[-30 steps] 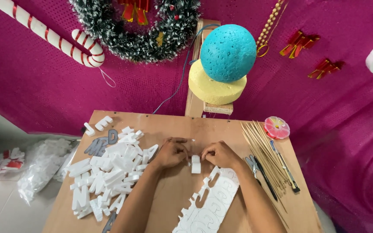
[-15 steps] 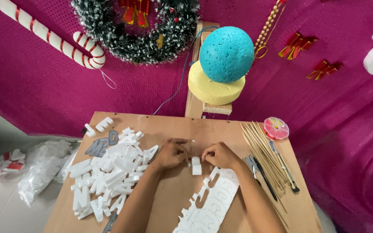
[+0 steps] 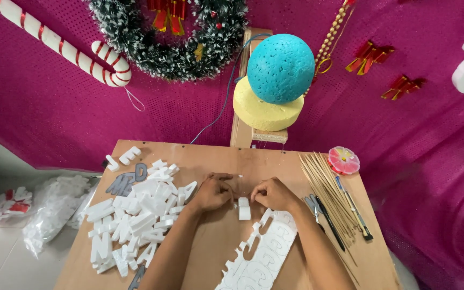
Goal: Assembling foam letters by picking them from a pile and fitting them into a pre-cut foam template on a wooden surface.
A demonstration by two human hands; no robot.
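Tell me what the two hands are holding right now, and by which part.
The left hand and right hand meet over a small white foam piece; the fingers seem to touch its top end, but the hold cannot be told.

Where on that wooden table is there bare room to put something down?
Bare wood runs along the table's far edge, between the foam letter pile and the skewers. Another patch lies between the forearms. The left side, the cut-out foam sheet and the right side are crowded.

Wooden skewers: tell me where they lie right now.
In the head view, the wooden skewers lie fanned on the table's right side, just right of the right hand, below the round pink container.
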